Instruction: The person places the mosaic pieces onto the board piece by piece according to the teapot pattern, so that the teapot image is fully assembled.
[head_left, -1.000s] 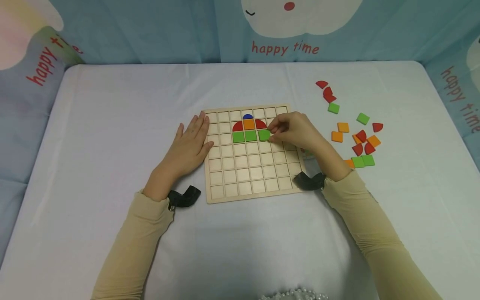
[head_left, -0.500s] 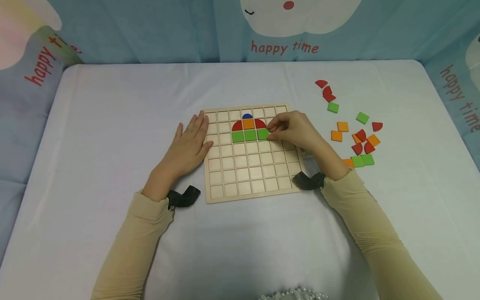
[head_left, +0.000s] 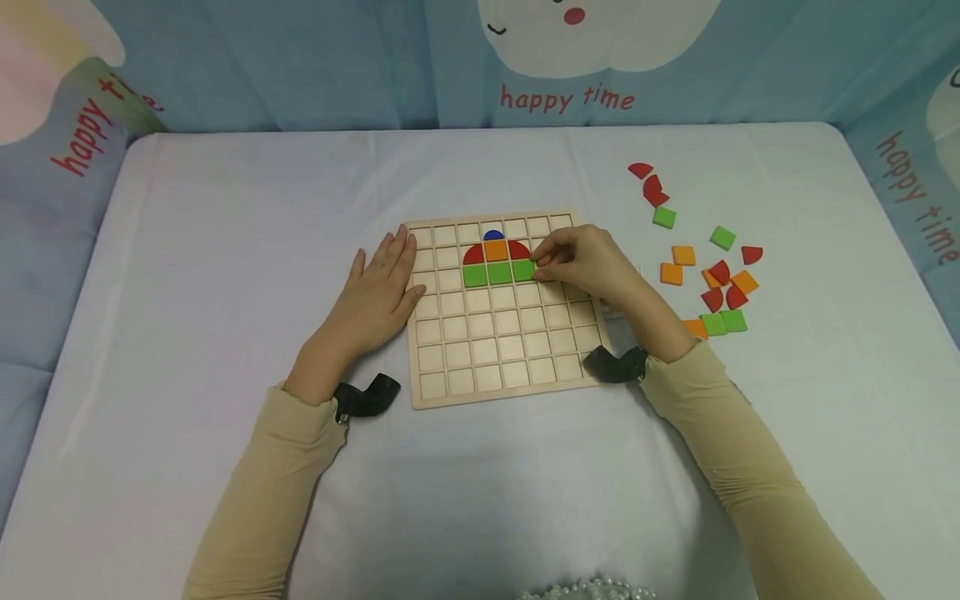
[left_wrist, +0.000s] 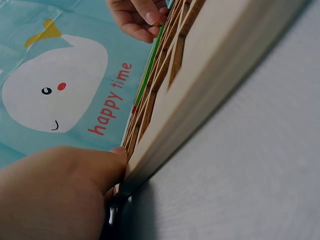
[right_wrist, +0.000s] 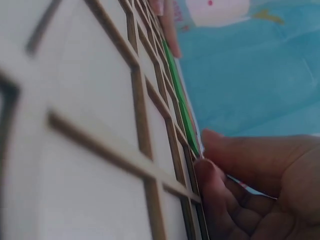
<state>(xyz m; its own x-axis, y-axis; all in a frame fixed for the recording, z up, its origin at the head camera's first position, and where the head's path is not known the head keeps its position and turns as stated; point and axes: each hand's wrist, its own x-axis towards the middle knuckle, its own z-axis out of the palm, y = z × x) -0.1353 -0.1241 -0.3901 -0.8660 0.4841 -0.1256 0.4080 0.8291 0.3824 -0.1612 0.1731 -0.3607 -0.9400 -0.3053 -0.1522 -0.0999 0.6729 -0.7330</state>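
Note:
A wooden grid board (head_left: 486, 378) lies on the white table. My left hand (head_left: 375, 292) rests flat along its left edge, fingers straight, with the thumb on the rim. At the right end of a row of three green square tiles, my right hand (head_left: 588, 262) pinches the right edge of the last green square tile (head_left: 522, 270), which sits in its cell. Above that row are an orange square tile (head_left: 496, 251) between two red quarter-circle tiles (head_left: 473, 255), and a blue half-circle tile (head_left: 493, 235). In the right wrist view, thumb and index finger (right_wrist: 207, 172) meet at the green row's end.
Loose red quarter-circle tiles (head_left: 640, 170), orange square tiles (head_left: 672, 274) and green square tiles (head_left: 723, 238) lie scattered right of the board, some overlapping. A string of white beads (head_left: 592, 590) is at the front edge. A printed blue curtain (head_left: 360, 67) stands behind the table.
The right-hand green tile has shifted slightly left and settled level into its cell beside the other two. My right hand moved slightly left with it; my left hand stayed in place.

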